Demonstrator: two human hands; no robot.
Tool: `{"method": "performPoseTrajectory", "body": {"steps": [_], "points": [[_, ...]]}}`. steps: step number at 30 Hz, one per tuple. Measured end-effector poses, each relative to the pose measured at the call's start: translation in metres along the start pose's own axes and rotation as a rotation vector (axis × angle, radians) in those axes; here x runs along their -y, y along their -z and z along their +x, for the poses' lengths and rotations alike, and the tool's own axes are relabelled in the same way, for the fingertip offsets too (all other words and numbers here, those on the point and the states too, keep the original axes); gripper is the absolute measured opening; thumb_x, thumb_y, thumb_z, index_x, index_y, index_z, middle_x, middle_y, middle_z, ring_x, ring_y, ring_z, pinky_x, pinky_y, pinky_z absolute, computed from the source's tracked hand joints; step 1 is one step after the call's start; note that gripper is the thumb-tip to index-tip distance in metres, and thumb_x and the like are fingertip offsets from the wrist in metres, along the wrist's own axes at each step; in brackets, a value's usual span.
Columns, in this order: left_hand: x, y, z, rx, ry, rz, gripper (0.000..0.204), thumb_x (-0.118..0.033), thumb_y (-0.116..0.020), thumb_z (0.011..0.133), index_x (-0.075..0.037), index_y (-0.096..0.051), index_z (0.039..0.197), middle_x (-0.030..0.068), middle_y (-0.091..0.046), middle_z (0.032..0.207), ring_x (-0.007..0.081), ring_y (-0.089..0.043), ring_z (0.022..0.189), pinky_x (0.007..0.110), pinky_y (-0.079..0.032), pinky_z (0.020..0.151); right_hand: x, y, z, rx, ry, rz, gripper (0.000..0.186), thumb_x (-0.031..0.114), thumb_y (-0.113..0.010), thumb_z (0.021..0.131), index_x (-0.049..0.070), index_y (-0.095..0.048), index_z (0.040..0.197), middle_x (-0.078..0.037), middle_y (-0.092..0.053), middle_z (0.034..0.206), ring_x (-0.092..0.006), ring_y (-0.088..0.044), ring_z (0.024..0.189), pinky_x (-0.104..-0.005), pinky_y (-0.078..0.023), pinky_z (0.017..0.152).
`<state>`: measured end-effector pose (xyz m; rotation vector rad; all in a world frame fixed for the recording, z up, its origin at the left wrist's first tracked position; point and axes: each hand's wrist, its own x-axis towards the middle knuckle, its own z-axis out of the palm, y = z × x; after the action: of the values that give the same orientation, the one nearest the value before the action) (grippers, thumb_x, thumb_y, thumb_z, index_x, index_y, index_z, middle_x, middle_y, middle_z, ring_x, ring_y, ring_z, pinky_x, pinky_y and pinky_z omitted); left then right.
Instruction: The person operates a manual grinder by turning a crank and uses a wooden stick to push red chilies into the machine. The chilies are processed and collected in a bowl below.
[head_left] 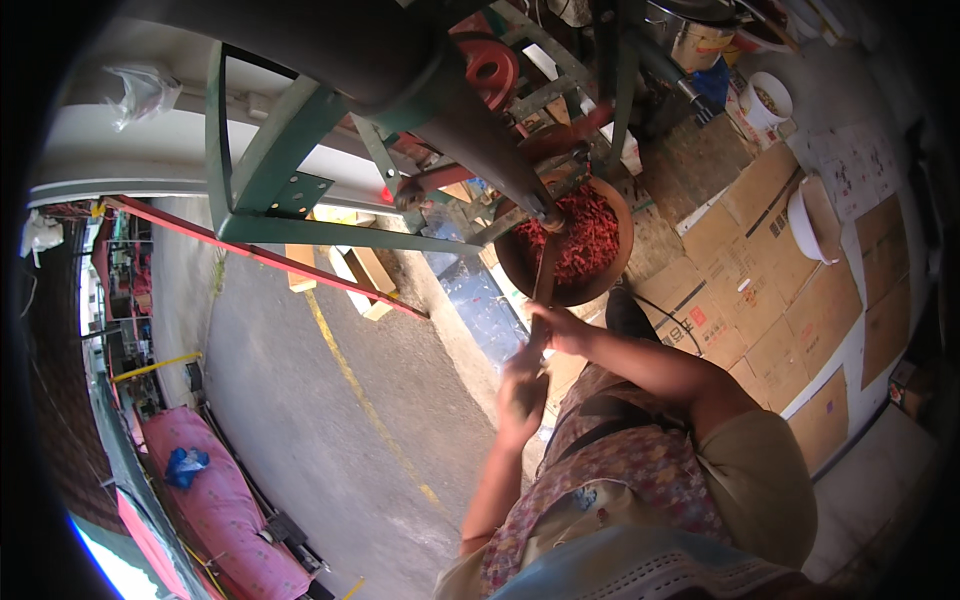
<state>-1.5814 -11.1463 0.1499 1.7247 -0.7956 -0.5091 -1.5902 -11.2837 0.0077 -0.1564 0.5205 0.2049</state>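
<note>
Left hand [522, 392], right hand [565, 330]: fingers of both clenched round one wooden stick [544, 283], right hand nearer basin, left hand blurred. Stick reaches over one round brown basin [572, 297], below dark tapered tube [480, 150]. Basin holds red chilli-like pieces [585, 235], too many to count. Two white containers off right: one tub [808, 228], one bucket [782, 92].

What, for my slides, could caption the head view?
Left hand and right hand grip a stick over a bowl of red pieces.
</note>
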Motion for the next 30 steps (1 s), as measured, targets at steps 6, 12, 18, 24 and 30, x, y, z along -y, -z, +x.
{"method": "performPoseTrajectory", "body": {"steps": [6, 12, 18, 24, 30], "points": [[0.055, -0.03, 0.025, 0.034, 0.094, -0.145, 0.039, 0.014, -0.06, 0.082, -0.005, -0.045, 0.113, 0.014, -0.053, 0.126, 0.023, -0.051, 0.117, 0.032, -0.037, 0.1, 0.018, 0.023, 0.025, -0.208, -0.059, -0.144, 0.029, 0.028, -0.062, 0.09, 0.005, -0.054, 0.076, -0.007, -0.054, 0.066, -0.0219, -0.06, 0.059, -0.0356, -0.055, 0.061], [-0.055, 0.034, 0.014, 0.073, -0.143, -0.329, 0.018, 0.009, -0.062, 0.083, 0.0, -0.055, 0.097, 0.0203, -0.061, 0.108, 0.0295, -0.06, 0.097, 0.044, -0.046, 0.092, -0.005, -0.064, -0.053, -0.071, -0.076, -0.169, 0.024, 0.02, -0.055, 0.094, -0.004, -0.056, 0.091, -0.012, -0.063, 0.079, -0.0213, -0.062, 0.065, -0.0333, -0.054, 0.061], [0.005, -0.014, 0.034, 0.172, -0.125, -0.046, 0.017, 0.007, -0.066, 0.082, -0.001, -0.059, 0.095, 0.0161, -0.062, 0.109, 0.0319, -0.06, 0.104, 0.04, -0.046, 0.093, 0.011, -0.021, -0.042, -0.18, 0.123, -0.426, 0.029, 0.03, -0.058, 0.091, 0.001, -0.058, 0.085, -0.009, -0.061, 0.072, -0.0184, -0.061, 0.064, -0.0297, -0.052, 0.058], [0.033, -0.061, 0.035, 0.446, -0.055, 0.103, 0.056, -0.011, -0.078, 0.074, -0.007, -0.051, 0.123, 0.0163, -0.048, 0.125, 0.0351, -0.046, 0.12, 0.039, -0.039, 0.102, 0.034, 0.101, -0.044, -0.128, -0.085, -0.094, 0.019, 0.024, -0.054, 0.089, 0.007, -0.059, 0.081, -0.005, -0.06, 0.07, -0.0163, -0.057, 0.053, -0.0302, -0.048, 0.048], [0.005, -0.021, 0.017, 0.395, -0.042, 0.226, 0.069, -0.019, -0.079, 0.074, -0.008, -0.045, 0.133, 0.0182, -0.048, 0.133, 0.0353, -0.041, 0.128, 0.046, -0.032, 0.109, 0.11, 0.074, -0.172, -0.484, -0.386, -0.698, 0.048, 0.015, -0.044, 0.093, 0.01, -0.033, 0.139, -0.012, -0.059, 0.082, -0.0177, -0.053, 0.048, -0.0322, -0.048, 0.042]]}}
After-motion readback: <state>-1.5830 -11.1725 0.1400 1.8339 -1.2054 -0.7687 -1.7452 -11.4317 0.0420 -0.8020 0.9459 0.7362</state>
